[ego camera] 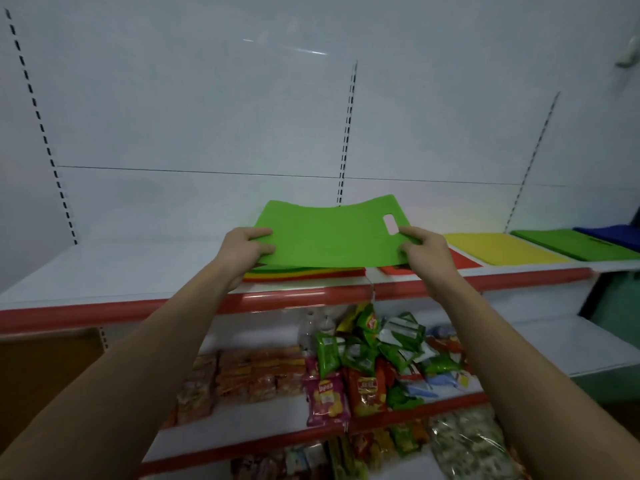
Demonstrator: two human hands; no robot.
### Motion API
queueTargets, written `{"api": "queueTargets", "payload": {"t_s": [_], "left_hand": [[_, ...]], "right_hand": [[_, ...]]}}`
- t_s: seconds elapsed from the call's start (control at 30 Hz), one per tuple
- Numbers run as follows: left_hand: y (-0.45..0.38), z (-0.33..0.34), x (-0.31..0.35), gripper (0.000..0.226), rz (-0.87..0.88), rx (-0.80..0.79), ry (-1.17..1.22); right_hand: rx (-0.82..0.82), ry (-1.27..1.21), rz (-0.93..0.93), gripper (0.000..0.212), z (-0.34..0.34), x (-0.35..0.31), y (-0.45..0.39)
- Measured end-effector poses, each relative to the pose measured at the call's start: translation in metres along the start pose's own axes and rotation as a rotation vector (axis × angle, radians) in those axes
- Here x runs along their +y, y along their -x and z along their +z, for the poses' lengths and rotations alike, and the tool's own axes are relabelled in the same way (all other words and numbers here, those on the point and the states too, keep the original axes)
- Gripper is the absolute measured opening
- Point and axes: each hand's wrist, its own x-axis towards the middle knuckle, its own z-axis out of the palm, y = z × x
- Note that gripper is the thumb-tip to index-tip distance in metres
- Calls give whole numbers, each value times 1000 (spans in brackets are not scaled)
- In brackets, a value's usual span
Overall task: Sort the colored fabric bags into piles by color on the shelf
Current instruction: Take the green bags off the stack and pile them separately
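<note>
Green bag (pixel 329 233) pinched at both ends by left hand (pixel 242 251) and right hand (pixel 424 252), sagging above mixed stack (pixel 304 273) at shelf (pixel 104 271) front edge. Risk: limp fabric dragging stack layers off.

arms: both forearms bare, no sleeves | hands (pixel 247 249): bare, no gloves
</note>
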Motion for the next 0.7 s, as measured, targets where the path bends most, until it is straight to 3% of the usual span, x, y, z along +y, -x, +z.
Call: {"api": "queueTargets", "payload": {"t_s": [0.23, 0.4, 0.7], "left_hand": [[19, 87, 7, 53, -9, -244, 5], [38, 172, 12, 61, 65, -334, -87], [65, 354, 7, 64, 21, -488, -23]], "right_hand": [[104, -9, 67, 47, -97, 20, 25], [168, -11, 98, 48, -178, 48, 33], [305, -48, 198, 50, -351, 102, 41]]}}
